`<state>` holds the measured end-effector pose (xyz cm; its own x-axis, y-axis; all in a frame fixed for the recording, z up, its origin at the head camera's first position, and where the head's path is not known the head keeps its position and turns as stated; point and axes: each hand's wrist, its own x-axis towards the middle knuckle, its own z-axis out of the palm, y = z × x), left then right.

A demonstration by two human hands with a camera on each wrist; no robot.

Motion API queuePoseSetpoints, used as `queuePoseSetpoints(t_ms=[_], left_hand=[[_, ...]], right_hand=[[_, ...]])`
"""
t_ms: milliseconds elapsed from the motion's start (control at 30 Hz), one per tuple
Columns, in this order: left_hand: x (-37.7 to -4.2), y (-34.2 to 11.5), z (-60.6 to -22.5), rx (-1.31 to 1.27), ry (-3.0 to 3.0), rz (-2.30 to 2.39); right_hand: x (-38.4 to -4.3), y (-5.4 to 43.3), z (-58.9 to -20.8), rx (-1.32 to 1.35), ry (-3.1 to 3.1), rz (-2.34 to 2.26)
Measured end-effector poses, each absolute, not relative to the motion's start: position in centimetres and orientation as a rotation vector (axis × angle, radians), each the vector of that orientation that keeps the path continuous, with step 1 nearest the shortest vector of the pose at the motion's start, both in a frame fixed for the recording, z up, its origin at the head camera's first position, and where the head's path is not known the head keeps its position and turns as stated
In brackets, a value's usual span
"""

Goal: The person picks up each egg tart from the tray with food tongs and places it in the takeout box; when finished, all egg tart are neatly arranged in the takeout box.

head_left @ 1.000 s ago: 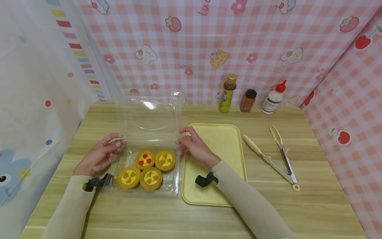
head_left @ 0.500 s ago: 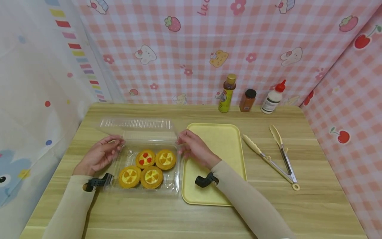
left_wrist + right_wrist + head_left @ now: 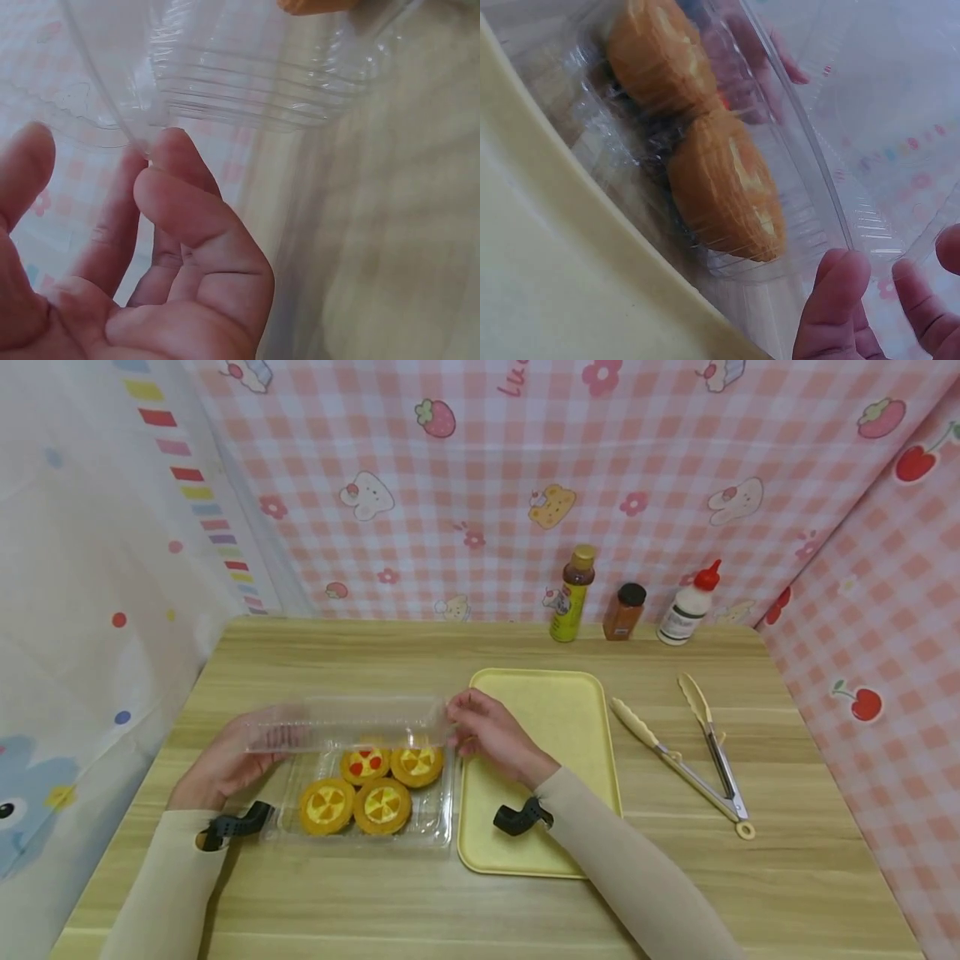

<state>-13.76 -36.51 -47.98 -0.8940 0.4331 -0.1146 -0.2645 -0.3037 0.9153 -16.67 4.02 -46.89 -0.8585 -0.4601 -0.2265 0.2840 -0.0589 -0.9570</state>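
A clear plastic clamshell box (image 3: 429,823) stands on the left of the table, holding several round tarts (image 3: 383,807). One tart (image 3: 365,765) has red pieces on top; the others show yellow wedges. The hinged lid (image 3: 348,720) leans forward over the back row of tarts, partly raised. At the back left corner, my left hand (image 3: 234,758), blurred and partly behind the lid, pinches the rim between thumb and finger, as the left wrist view shows. My right hand (image 3: 495,733) pinches the rim at the back right corner with its fingertips (image 3: 847,279).
Close to the box's right side lies a cream tray (image 3: 540,710), with my right forearm across it. Farther right rest spread tongs (image 3: 726,768). A yellow-labelled bottle (image 3: 572,597), an orange jar (image 3: 624,612) and a red-capped squeeze bottle (image 3: 686,607) stand along the back edge.
The lid has swung from standing upright at the back, down and toward me over the rear tarts. My left hand has shifted slightly left; the right has stayed at its corner.
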Motion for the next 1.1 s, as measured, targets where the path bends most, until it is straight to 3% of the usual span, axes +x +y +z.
queuePoseSetpoints(t_ms=[267, 1100], left_hand=[[-12.3, -36.8, -48.3, 0.116, 1.726, 2.157], [-4.4, -36.5, -48.2, 0.186, 1.926, 2.018]], right_hand=[[-15.3, 4.2, -46.9, -0.246, 1.85, -1.893], [-8.7, 5.2, -47.2, -0.291, 1.789, -1.821]])
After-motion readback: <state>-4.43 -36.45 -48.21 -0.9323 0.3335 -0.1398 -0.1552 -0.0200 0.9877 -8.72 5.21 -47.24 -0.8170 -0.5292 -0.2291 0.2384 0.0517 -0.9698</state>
